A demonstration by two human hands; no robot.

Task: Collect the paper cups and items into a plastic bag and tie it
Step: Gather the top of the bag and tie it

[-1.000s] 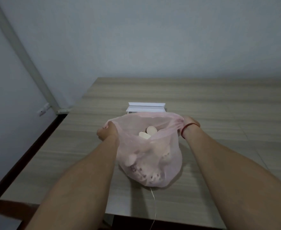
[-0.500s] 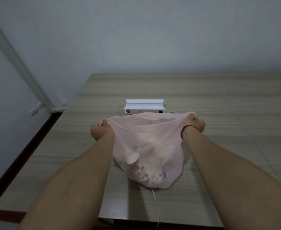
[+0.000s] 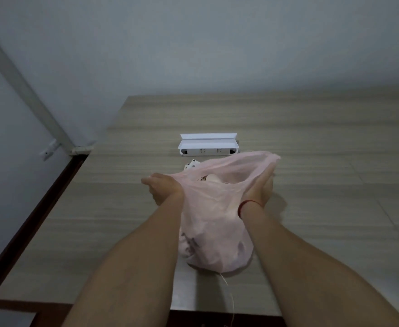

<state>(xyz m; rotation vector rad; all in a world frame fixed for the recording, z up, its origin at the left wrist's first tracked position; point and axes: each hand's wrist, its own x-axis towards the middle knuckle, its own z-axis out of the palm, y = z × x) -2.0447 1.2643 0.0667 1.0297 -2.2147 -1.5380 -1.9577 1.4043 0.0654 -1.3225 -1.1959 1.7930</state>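
head cam: pink plastic bag (image 3: 215,220) sits on the table (image 3: 323,208), stuffed, with a paper cup (image 3: 212,178) showing in its open mouth. left hand (image 3: 164,188) clutches the left rim. right hand (image 3: 259,187) is under the film, can't tell its grip. looks like only the knot's left.

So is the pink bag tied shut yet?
No, the mouth of the pink bag gapes open between the left hand and the right hand, with items showing inside.
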